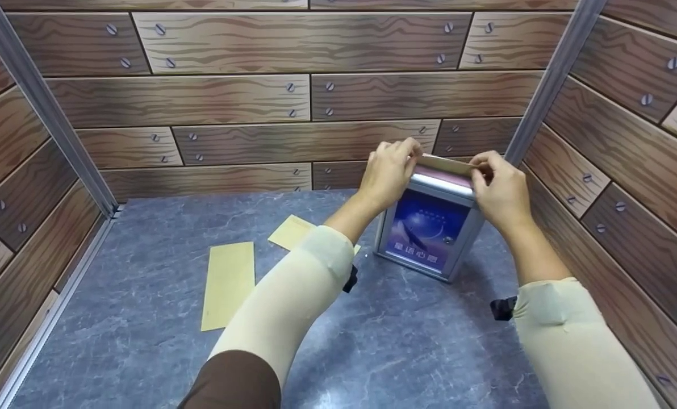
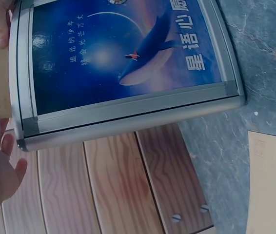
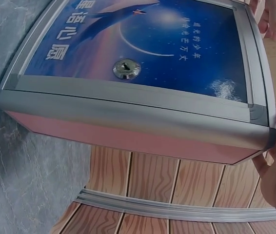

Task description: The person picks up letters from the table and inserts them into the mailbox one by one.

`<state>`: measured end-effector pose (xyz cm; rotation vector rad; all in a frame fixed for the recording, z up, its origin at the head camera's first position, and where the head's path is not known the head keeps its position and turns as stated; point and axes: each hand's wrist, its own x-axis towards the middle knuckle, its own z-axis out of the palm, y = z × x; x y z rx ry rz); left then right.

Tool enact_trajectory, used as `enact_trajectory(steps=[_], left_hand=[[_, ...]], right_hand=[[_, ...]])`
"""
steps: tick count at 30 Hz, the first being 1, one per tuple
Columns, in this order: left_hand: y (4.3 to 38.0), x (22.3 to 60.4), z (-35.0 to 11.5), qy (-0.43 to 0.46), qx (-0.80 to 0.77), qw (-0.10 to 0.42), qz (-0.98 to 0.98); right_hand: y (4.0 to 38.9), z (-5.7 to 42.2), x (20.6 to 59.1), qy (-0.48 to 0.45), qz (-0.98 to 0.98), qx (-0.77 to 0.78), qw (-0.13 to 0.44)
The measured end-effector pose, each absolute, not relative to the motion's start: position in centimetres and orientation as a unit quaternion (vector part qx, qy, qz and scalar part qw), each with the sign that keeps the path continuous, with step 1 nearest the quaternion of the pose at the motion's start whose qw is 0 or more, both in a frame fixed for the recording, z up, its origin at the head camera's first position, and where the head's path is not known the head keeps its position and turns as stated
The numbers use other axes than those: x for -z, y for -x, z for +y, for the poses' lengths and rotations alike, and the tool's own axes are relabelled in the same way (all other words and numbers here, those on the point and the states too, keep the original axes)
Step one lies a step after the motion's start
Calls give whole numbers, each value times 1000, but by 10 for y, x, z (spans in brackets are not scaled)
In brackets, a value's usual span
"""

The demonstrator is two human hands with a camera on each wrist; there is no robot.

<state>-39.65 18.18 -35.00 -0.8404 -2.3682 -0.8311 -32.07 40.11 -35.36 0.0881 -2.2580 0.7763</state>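
Note:
A metal-framed letter box stands upright on the table, with a blue whale picture on its front, pink sides and a round keyhole lock. Over its pink top a tan paper envelope is held on edge, lying along the box's width. My left hand pinches the envelope's left end, thumb and fingers at the box's upper left corner. At the upper right corner my right hand pinches the other end. Where the envelope's lower edge meets the top is hidden behind the box's front rim.
Two more tan envelopes lie left of the box: one flat beside my left forearm, another farther back, partly covered by that sleeve. Wood-print walls enclose the grey marbled table at the back and sides.

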Motion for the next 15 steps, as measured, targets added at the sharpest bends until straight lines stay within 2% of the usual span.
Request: enact_trajectory(steps=[6, 15], left_hand=[[396, 353, 177, 304, 284, 217, -883], [393, 356, 169, 288, 249, 146, -913]], right_hand=[[320, 401, 356, -36, -884, -291, 364], [319, 400, 358, -31, -893, -271, 358]])
